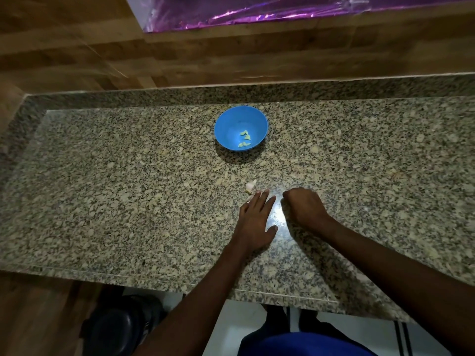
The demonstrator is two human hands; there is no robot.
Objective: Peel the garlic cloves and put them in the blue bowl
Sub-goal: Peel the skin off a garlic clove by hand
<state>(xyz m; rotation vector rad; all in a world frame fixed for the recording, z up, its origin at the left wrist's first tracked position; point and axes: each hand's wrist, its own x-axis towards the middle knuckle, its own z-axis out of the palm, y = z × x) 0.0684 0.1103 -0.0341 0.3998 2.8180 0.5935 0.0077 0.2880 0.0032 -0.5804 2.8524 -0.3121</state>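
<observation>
Round blue plastic bowl (241,128) on speckled granite worktop (128,188), peeled pale cloves (245,139) inside. Left hand (257,219) flat, fingers straight, fingertips touching unpeeled pinkish garlic piece (251,186). Right hand (303,208) just beside, fingers curled; contents hidden.

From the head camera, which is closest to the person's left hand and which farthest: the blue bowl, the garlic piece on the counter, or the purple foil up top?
1. Garlic piece: at the left hand's fingertips.
2. Blue bowl: farther back on the counter, holding peeled cloves.
3. Purple foil: beyond the counter, at the top.
</observation>
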